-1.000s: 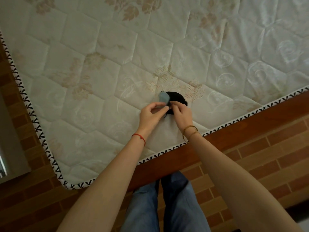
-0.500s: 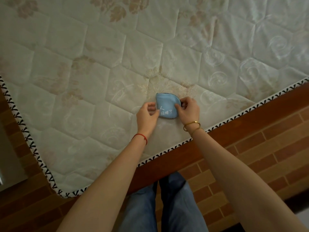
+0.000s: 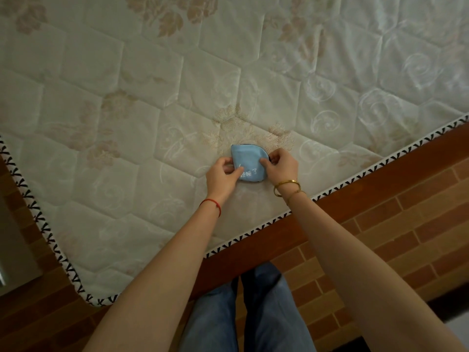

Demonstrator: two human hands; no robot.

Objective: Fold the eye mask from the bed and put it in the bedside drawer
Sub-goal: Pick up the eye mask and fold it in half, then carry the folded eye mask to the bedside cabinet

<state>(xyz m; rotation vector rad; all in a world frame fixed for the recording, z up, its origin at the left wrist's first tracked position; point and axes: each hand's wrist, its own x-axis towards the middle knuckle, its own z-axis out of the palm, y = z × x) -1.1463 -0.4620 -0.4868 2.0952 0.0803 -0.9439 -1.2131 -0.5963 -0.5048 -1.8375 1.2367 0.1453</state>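
The eye mask (image 3: pixel 248 162) lies folded in half on the quilted mattress (image 3: pixel 127 123), light blue side up with white writing and a thin black edge showing. My left hand (image 3: pixel 223 177) pinches its left lower edge. My right hand (image 3: pixel 280 165) pinches its right edge. Both hands hold it flat against the bed near the mattress's front edge. No drawer is in view.
The mattress has a black-and-white trim (image 3: pixel 330 191) over a red-brown wooden bed frame (image 3: pixel 368 179). The floor is brick-patterned (image 3: pixel 380 245). A grey piece of furniture (image 3: pixel 12 250) stands at the left edge. My jeans-clad legs (image 3: pixel 241 313) stand close to the bed.
The mask went from black side up, half turned over, to folded with the blue side on top. Both hands shifted to pinch its two sides.
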